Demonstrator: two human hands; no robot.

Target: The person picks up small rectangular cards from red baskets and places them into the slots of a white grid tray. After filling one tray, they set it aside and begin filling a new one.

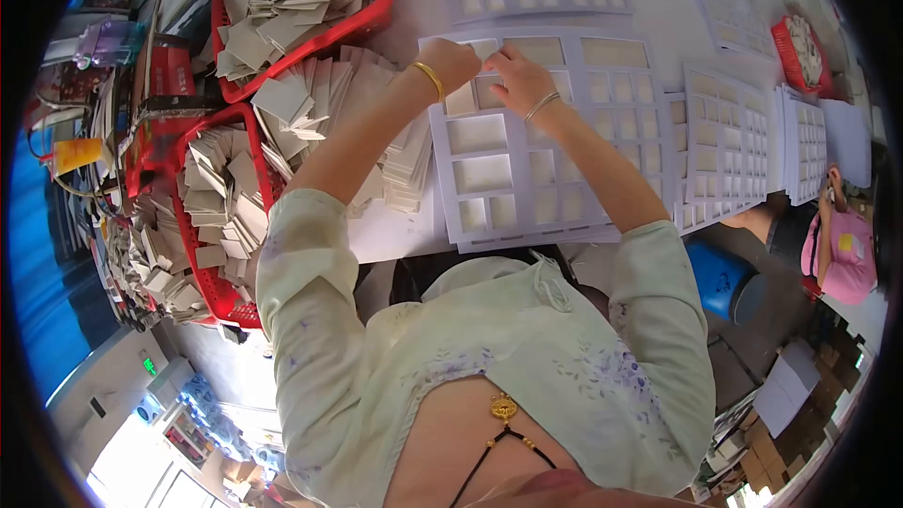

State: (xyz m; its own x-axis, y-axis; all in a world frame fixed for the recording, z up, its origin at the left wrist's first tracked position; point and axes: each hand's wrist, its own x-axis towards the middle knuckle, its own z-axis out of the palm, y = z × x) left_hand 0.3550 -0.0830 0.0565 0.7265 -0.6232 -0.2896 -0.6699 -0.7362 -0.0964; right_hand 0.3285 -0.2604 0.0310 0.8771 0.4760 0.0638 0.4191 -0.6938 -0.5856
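Both hands meet over the upper left compartments of a white card grid sheet [574, 118] on the table. A small white card piece [484, 48] sits between them. My left hand [450, 64], with a gold bangle at the wrist, is closed on that piece from the left. From the right, my right hand [523, 82] reaches in with its fingertips at the piece's edge; its thumb and fingers are apart. Some openings of the grid show a cream backing. Beneath it, edges of more sheets stick out. The lower part of the card piece is partly hidden by the fingers.
Red baskets [324, 30] full of grey card pieces stand at the left, with loose stacks of card pieces [409, 165] beside them. More grid sheets [724, 132] lie right. A blue bin [720, 280] and a person in pink [840, 259] are farther right.
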